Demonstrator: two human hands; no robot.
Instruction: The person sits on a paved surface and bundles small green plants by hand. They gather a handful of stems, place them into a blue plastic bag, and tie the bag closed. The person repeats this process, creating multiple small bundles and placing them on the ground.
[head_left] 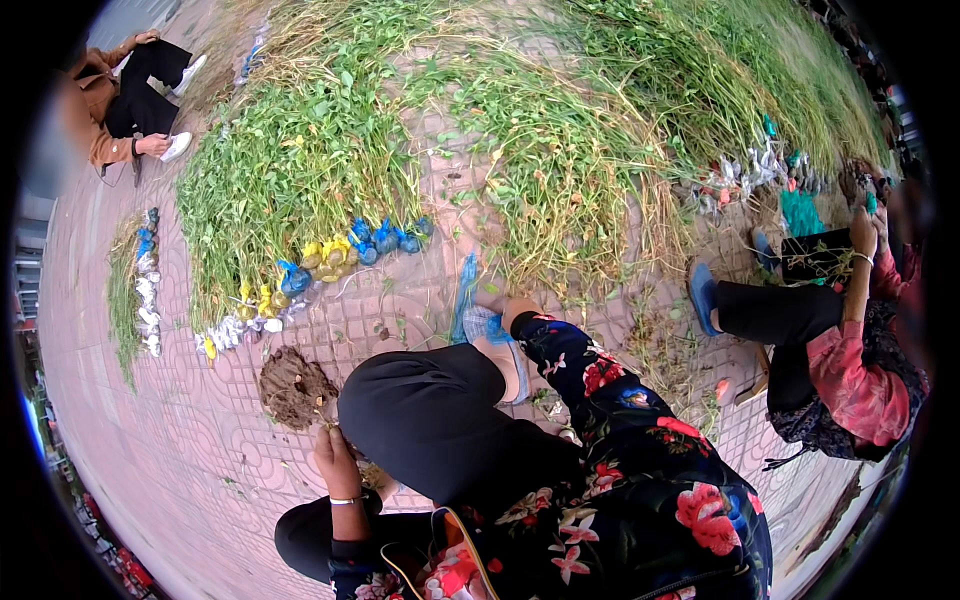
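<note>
My left hand [337, 460], with a bracelet at its wrist, is beside my bent knee at the near edge of a brown mud heap [296, 388]. Its fingers are pinched together; whatever small thing they hold is unclear. Past my other knee reaches my right hand [518, 309], its fingers mostly hidden. It is nearest to a blue plastic bag [466, 297] and my shoe [519, 372] on the paving. Leafy green seedlings [310, 150] lie in bundles ahead, their root ends wrapped in blue bags [384, 236], yellow bags [328, 256] and white bags [226, 333].
More seedling bundles [570, 180] spread across the pink paving [180, 430]. At right a seated person [850, 370] handles a plant near a teal bag [801, 213]. Another person [125, 95] sits at far left. A short row of white-wrapped bundles [148, 300] lies at left.
</note>
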